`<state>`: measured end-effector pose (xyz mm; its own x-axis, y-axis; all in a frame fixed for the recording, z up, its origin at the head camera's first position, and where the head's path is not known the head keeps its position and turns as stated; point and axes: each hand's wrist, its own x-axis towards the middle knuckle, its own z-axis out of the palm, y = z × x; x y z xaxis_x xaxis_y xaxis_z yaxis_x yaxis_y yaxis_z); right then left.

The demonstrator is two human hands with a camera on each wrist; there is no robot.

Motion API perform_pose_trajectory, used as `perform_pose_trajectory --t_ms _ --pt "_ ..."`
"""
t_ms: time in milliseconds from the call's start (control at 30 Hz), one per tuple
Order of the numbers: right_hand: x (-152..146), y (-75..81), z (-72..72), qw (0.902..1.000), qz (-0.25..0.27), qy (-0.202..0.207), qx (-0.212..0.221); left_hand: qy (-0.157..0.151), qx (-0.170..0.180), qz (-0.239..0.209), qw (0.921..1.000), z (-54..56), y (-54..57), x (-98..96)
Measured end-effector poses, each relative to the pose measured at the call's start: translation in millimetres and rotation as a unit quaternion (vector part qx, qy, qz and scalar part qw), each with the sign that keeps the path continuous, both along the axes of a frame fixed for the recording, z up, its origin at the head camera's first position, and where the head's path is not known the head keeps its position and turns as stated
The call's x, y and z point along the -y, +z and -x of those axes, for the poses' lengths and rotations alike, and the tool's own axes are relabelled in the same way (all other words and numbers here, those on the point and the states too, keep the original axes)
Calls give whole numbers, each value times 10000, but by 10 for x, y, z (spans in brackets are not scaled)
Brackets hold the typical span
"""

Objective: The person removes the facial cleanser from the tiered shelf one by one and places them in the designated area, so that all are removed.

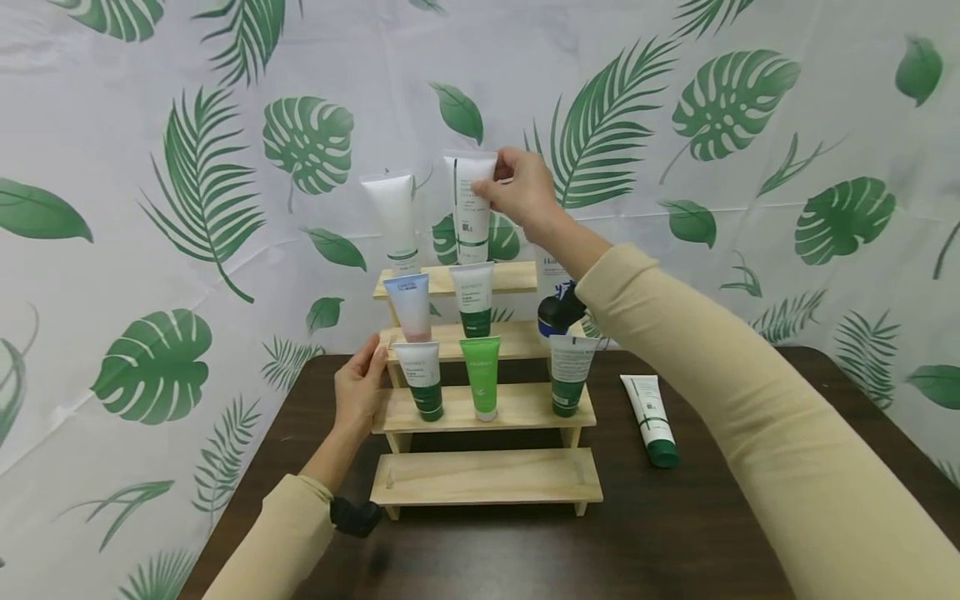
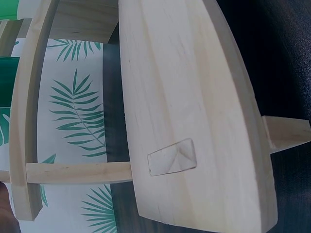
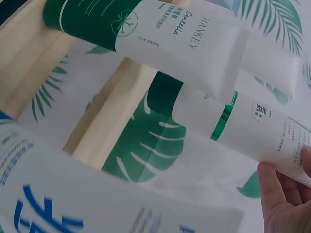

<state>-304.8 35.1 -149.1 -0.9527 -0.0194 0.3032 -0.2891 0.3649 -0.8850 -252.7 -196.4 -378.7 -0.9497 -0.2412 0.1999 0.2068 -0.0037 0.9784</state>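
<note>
At the top tier of a wooden stepped stand [image 1: 483, 462], my right hand [image 1: 525, 187] pinches the upper end of a white squeeze tube [image 1: 470, 208] with a green band. The tube is upright, and its green cap [image 3: 164, 94] shows in the right wrist view. Whether the cap touches the shelf I cannot tell. Left of it stands another white tube [image 1: 393, 212]. My left hand [image 1: 358, 387] holds the stand's left side; only a sliver of finger [image 2: 6, 211] enters the left wrist view.
Lower tiers carry a blue-pink tube [image 1: 411, 307], white-and-green tubes [image 1: 474, 292] and a bright green tube [image 1: 482, 379]. A white bottle [image 1: 553, 275] with blue print is partly behind my right arm. Another green-capped tube [image 1: 651, 417] lies on the dark table [image 1: 675, 533].
</note>
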Motion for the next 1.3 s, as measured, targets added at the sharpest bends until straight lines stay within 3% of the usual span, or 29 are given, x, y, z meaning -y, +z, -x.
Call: perform_pose_trajectory --t_ms 600,733,800,867,1133,1300 --pt "-547 51 -141 9982 188 -544 -179 25 86 79 9999 -24 -52 -4" --pt "-722 44 -150 9969 120 -719 -295 -58 -225 -34 9997 -23 -112 6" --pt "-815 40 -158 9960 63 -822 -333 -179 -545 -239 9981 -4 -160 18" --pt "-908 35 -173 9951 16 -926 -353 -200 -604 -262 9976 -4 -167 16" --pt "-1326 -99 -230 9907 -65 -1293 -421 83 46 162 9998 -11 -25 -18" --pt "-1618 -294 -259 9857 -290 -1635 -283 9 68 55 10000 -24 12 -21"
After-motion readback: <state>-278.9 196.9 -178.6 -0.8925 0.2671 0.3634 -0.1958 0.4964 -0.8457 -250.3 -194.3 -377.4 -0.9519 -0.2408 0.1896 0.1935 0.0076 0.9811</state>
